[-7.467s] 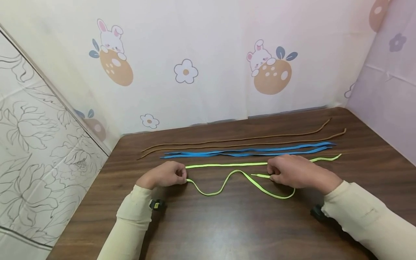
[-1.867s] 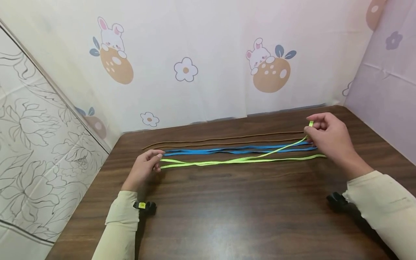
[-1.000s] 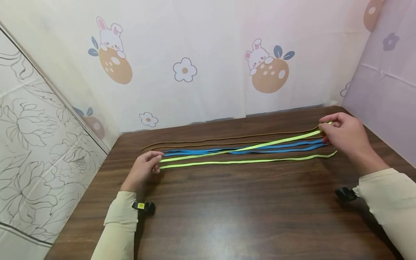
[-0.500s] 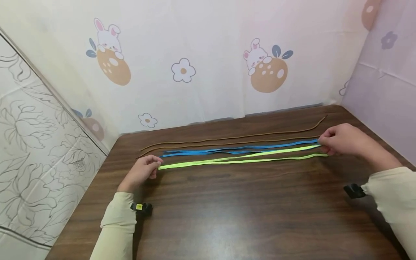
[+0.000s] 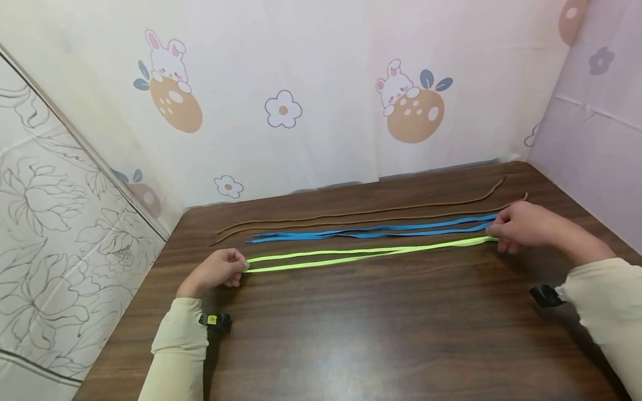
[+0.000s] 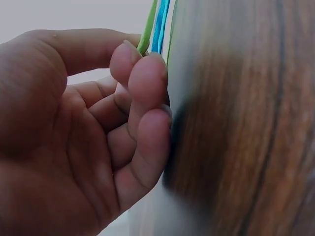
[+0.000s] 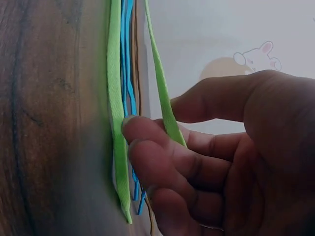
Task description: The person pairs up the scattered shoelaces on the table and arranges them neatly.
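Observation:
Two flat neon-yellow shoelaces run across the wooden table in the head view. One shoelace [image 5: 301,266] is stretched straight between both hands. My left hand [image 5: 215,272] pinches its left end between thumb and fingertips, low over the table. At the other end my right hand [image 5: 534,225] pinches it; in the right wrist view this held shoelace [image 7: 162,83] rises off the tabletop into the fingers. The second yellow shoelace [image 5: 291,256] lies on the table, its tip free below the right fingers. Toward the right, the held lace crosses and overlaps the lying one.
A pair of blue shoelaces [image 5: 361,236] lies just behind the yellow ones, the right fingers overlapping their right ends. Two thin brown laces [image 5: 361,214] stretch farther back. The table [image 5: 351,334] meets a rabbit-patterned wall covering [image 5: 331,150] at its rear edge.
Earlier the shoelace lay in loose curves; the hands spread apart and pulled it straight. Lately it came down from across the blue laces toward the front, both hands moving nearer the person.

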The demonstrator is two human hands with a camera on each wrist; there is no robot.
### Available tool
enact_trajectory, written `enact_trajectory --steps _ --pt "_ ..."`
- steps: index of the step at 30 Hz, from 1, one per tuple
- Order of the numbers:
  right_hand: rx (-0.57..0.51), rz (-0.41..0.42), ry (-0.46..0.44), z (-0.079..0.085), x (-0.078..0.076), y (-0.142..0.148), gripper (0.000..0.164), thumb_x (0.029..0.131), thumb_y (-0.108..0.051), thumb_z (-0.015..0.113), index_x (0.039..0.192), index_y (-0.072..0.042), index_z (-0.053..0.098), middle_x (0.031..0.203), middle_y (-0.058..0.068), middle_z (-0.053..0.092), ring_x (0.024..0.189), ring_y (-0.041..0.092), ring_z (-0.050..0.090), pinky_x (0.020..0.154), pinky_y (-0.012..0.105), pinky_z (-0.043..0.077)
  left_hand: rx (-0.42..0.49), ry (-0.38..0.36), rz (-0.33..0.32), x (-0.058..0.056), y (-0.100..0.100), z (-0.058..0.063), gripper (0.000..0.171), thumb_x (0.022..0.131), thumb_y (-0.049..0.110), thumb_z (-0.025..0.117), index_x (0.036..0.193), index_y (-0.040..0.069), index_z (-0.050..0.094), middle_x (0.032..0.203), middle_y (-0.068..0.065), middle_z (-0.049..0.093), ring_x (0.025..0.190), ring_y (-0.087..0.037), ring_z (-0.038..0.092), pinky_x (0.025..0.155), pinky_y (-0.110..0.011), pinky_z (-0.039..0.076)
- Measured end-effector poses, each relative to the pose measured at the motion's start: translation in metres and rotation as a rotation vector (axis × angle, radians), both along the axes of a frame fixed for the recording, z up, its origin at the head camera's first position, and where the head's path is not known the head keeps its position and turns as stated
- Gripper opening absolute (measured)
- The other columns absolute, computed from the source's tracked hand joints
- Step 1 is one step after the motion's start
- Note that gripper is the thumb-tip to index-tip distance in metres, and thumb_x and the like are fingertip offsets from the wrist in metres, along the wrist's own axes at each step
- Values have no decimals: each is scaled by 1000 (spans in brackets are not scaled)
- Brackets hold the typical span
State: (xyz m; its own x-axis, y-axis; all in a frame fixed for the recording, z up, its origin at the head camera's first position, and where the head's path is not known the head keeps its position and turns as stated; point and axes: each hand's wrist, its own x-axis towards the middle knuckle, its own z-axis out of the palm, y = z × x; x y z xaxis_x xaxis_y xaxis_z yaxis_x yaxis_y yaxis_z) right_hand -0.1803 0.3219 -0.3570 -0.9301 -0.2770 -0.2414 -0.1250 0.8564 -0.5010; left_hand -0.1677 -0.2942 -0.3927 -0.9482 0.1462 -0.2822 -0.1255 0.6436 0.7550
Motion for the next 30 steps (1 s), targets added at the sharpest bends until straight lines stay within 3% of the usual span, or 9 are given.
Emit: enact_trajectory --steps 11,23,28,30 --pt "-37 -4 -123 -13 6 14 27 91 -26 54 80 -3 62 67 1 63 62 18 60 53 34 50 -62 30 -53 -6 10 -3 21 90 22 61 87 2 54 69 -9 55 64 -21 57 59 -34 49" --pt "-13 17 -143 -20 11 2 22 89 -23 58 76 -5 58 61 2 60 55 18 59 48 34 49 -129 36 -39 -3 12 -7 14 90 18 61 93 4 59 72 -7 54 58 -19 54 55 -33 47" --pt "-5 13 -147 -18 14 -2 26 89 -29 60 77 -5 59 61 2 60 53 18 58 47 35 49 -166 39 -25 0 10 -3 15 88 20 63 93 6 60 74 -8 56 55 -19 51 53 -33 46" --pt "19 12 -125 -14 15 -4 28 89 -31 59 78 -6 59 61 2 59 53 18 58 46 34 48 -218 74 -17 1 9 2 18 89 26 62 95 9 62 76 -7 59 54 -18 53 53 -33 46"
